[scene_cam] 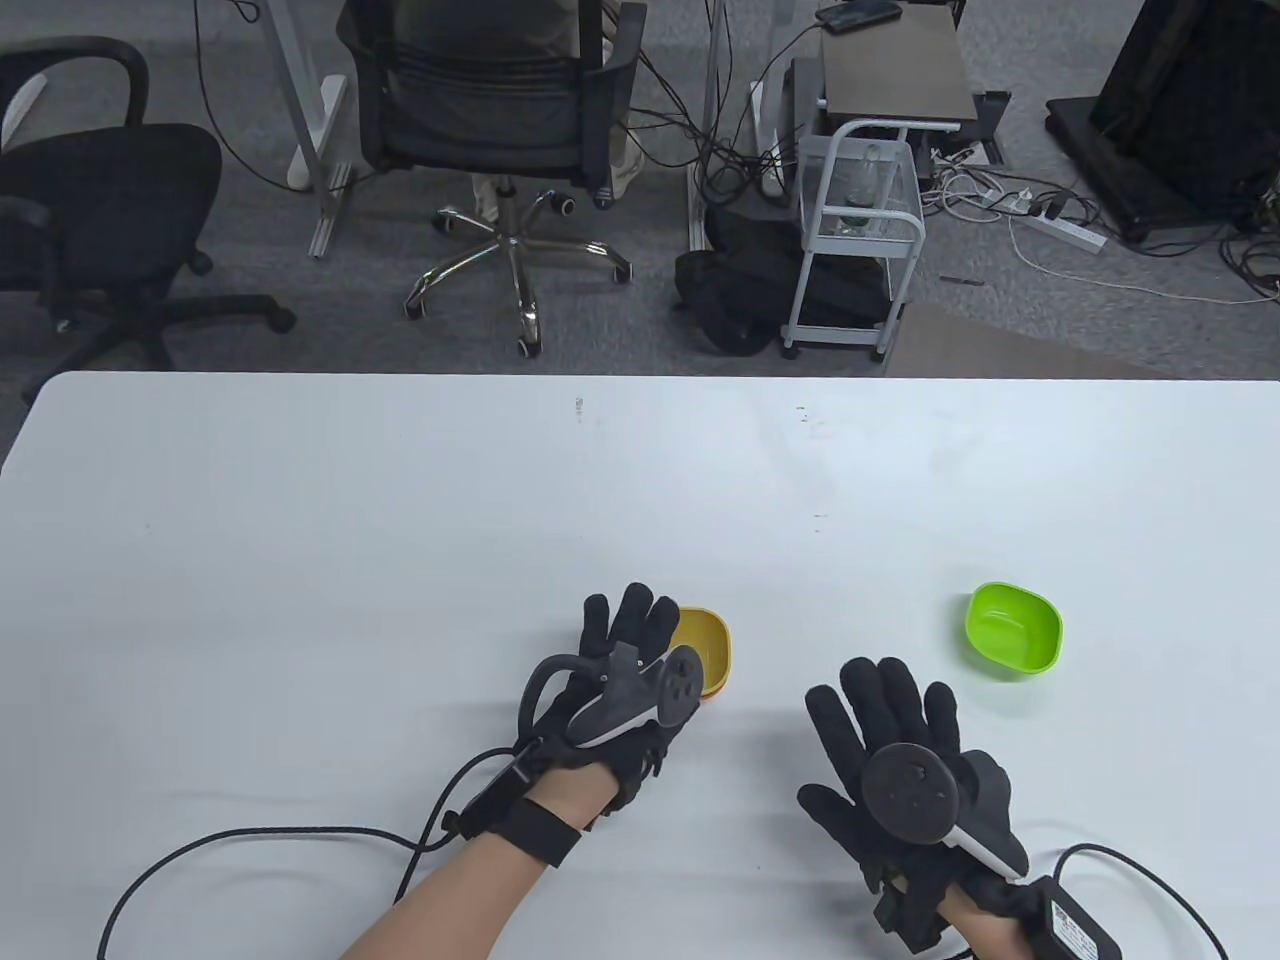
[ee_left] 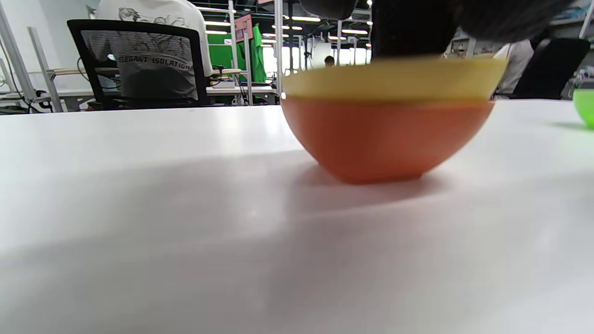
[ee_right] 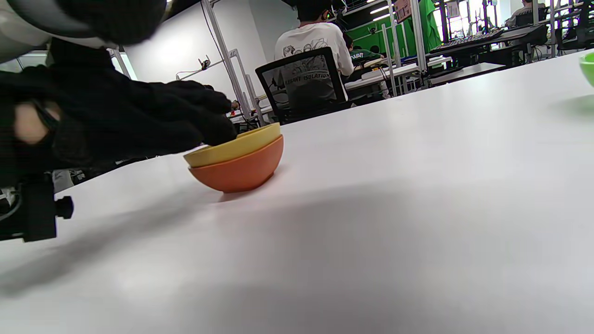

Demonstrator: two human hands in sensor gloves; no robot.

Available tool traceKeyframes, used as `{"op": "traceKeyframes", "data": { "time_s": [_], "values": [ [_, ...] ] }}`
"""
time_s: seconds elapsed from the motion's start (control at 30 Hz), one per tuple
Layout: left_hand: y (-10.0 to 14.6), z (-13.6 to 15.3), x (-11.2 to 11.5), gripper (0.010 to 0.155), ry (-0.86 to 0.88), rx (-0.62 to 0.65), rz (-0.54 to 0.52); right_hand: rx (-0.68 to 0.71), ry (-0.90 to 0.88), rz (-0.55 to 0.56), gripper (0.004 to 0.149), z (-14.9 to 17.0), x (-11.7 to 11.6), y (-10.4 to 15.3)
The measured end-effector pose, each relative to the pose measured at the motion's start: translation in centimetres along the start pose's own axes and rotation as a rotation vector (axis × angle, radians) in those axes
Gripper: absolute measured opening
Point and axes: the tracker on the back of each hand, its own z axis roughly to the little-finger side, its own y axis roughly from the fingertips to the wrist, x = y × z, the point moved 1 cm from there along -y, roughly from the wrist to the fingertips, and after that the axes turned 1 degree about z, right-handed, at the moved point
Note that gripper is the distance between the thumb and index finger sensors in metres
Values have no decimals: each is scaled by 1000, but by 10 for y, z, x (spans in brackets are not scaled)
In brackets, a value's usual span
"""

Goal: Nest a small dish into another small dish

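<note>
Nearest of all is the right hand, lying flat and spread on the table, fingers apart and holding nothing. Left of it, the left hand reaches forward with its fingertips on the near rim of the yellow dish; whether they are pressing down or lightly pinching that rim I cannot tell, since the tracker hides the knuckles from above.

Outward from those fingers: the yellow dish already sits inside the orange dish, rims running close to parallel in both wrist views, the pair standing upright on the table. Well off to the right and slightly farther sits a green dish (untouched, alone).

My reading is that the nesting is essentially done and the step in hand is seating and letting go. To do that well, I would press straight down and evenly, so the yellow dish settles level and not cocked to one side, then lift the fingers straight up. Dragging them back toward the near edge could tip or slide the light stack. The right hand could steady the orange dish if it skates.
</note>
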Motion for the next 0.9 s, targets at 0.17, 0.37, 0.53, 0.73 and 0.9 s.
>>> {"op": "traceKeyframes", "data": {
  "time_s": [0.17,0.37,0.53,0.73,0.9],
  "values": [
    [22,12,-22,60,41,12,-35,15,-16,27,83,0,2,0],
    [57,38,-35,65,16,12,-70,25,-23,28,83,-1,2,1],
    [85,59,-30,68,3,12,-79,32,-28,24,83,-1,0,0],
    [116,77,-11,74,14,25,-48,31,-27,11,83,-2,-2,0],
    [128,82,7,78,126,36,39,41,-24,-2,83,-4,-6,-1]
  ]
}}
